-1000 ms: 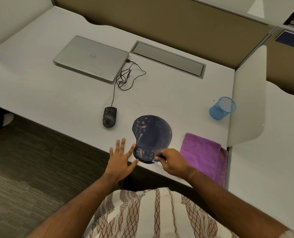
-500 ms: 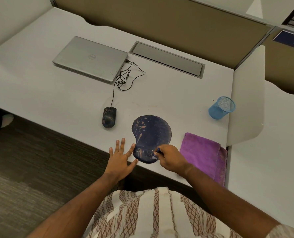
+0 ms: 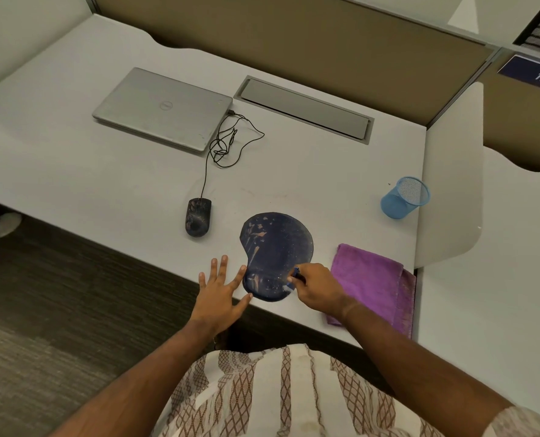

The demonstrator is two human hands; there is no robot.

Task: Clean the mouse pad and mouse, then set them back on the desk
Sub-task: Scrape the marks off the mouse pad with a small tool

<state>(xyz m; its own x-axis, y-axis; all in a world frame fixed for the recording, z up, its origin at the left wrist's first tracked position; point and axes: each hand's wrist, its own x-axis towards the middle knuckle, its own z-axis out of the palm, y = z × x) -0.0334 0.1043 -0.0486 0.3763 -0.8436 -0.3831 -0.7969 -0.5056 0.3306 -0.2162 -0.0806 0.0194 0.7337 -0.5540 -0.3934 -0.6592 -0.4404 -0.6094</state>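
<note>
Here, blue tool [image 3: 296, 272] on mouse pad [image 3: 278, 244]

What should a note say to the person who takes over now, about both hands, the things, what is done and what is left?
Left hand: open, fingers spread, at the desk edge just left of the mouse pad.
Right hand: pinches a small blue tool against the pad's near end.
Wired mouse: on the desk left of the pad, in no hand, speckled.
Purple cloth: folded, right of the pad, in no hand.
Done: nothing finished; the pad shows pale specks and streaks.
Left: finish the pad, clean the mouse, place both back.
</note>
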